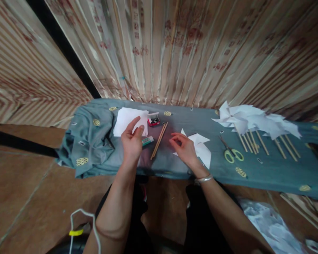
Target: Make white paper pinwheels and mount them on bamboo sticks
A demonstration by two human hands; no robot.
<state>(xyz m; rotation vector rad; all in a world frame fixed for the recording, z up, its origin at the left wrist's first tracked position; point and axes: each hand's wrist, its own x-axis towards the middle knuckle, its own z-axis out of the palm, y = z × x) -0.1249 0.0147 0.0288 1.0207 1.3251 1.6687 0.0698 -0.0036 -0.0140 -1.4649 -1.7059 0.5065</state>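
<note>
My left hand (133,139) hovers over the front right part of a stack of white paper squares (127,118). Its index finger and thumb are apart, with nothing seen between them. Partly hidden beside it lies a glue stick (147,141). An open small red box (154,121) with small metal pieces stands right of the paper. Two or three thin wooden sticks (159,140) lie between my hands. My right hand (184,147), fingers curled in a pinch, is above the left side of a white paper pinwheel (201,146); whatever its fingertips hold is too small to make out.
Scissors with green handles (233,155) lie open right of the pinwheel. Several pinwheels on sticks (257,121) are piled farther right. A grey-green cloth (169,167) covers the narrow table, bunched at left. A striped curtain (159,53) hangs behind; a plastic bag (272,225) is on the floor.
</note>
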